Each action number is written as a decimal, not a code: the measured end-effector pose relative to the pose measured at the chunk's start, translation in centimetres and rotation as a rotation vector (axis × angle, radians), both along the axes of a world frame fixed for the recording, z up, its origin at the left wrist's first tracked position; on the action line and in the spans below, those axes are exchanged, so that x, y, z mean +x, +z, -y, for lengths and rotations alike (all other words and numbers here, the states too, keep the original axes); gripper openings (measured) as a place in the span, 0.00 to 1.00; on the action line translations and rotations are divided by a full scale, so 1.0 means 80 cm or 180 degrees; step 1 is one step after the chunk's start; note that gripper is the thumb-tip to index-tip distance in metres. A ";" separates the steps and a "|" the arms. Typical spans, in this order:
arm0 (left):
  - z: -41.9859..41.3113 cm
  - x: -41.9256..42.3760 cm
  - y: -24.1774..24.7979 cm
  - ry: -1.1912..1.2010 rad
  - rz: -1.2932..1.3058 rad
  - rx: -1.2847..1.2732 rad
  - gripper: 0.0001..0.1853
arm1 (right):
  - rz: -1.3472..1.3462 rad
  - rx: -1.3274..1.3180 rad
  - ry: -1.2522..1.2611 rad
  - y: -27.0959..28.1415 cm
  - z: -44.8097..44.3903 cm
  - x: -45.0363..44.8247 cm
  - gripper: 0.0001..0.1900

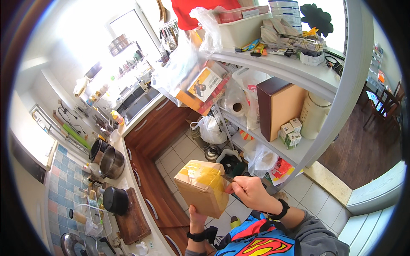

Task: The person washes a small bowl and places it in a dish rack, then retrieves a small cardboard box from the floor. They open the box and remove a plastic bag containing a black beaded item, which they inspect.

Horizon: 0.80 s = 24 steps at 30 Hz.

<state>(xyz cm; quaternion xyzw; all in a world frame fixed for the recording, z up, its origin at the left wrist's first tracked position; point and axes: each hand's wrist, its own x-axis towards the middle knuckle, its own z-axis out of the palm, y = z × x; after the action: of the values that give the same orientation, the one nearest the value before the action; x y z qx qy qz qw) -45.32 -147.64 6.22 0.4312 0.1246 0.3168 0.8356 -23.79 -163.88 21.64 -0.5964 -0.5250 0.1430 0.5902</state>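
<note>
A small cardboard box [200,198] with yellow packing tape [208,174] over its top and one side is held up in front of me. My left hand [197,215] grips it from below, with the fingers mostly hidden behind it. At the taped side is my right hand [251,193], closed around a thin, dark, blade-like tool [226,176]. Its tip points at the upper corner of the box; the fist hides the rest, so the exact kind of tool cannot be told. The right fingertips are at or very near the tape.
A grey shelf unit [320,80] stands ahead to the right, holding a brown box [275,108] and a cream jug [312,115]. A bagged carton [205,84] juts from it. On the left counter are a steel pot [111,162], a black pot [116,200] and a wooden cutting board [133,220].
</note>
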 end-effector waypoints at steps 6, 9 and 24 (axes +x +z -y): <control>-0.005 -0.003 0.024 0.0113 0.0044 0.0312 0.50 | 0.0411 -0.0033 0.0258 0.015 0.010 0.014 0.06; -0.013 -0.012 0.041 -0.0038 -0.0023 0.0450 0.46 | 0.1374 0.0292 0.0285 0.032 0.013 0.051 0.05; -0.021 -0.008 0.132 -0.0624 -0.0391 0.0985 0.39 | 0.2711 -0.0197 0.2030 0.059 0.013 0.081 0.02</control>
<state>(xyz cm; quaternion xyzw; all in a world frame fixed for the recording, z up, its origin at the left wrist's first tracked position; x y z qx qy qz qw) -45.94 -145.99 16.79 0.5831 0.0827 0.2224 0.7770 -17.34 -164.90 26.38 -0.4296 -0.8689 0.0759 0.2341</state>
